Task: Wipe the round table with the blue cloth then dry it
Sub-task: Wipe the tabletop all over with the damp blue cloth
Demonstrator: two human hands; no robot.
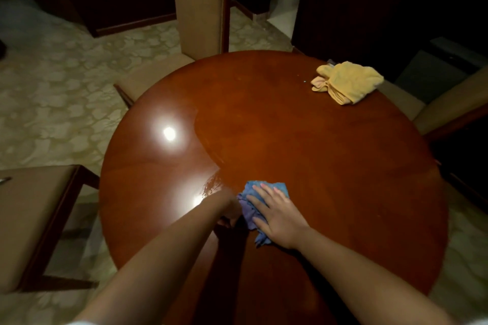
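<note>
I judge I am in the wet-wiping step: my right hand lies flat on the blue cloth, fingers straight and spread a little, palm pressing it onto the round counter. The cloth sits bunched on the near middle of the top, part of it poking out past my fingertips and a corner trailing beside my wrist.

My left hand is just beside the cloth's left edge, in shadow; its fingers look curled and seem to touch or pinch the cloth's edge, but I cannot tell for sure whether they hold it.

A duller band curves across the top from the cloth toward the far side, which I take for the damp, wiped part, while the left part shines with lamp glare and looks untouched. So I reckon the wiping is only partly done.

My next move calls for sliding the cloth leftward under steady flat pressure over that shiny part and around the rim. The yellow cloth lies folded at the far right edge, well apart from my hands, presumably for drying afterwards.
</note>
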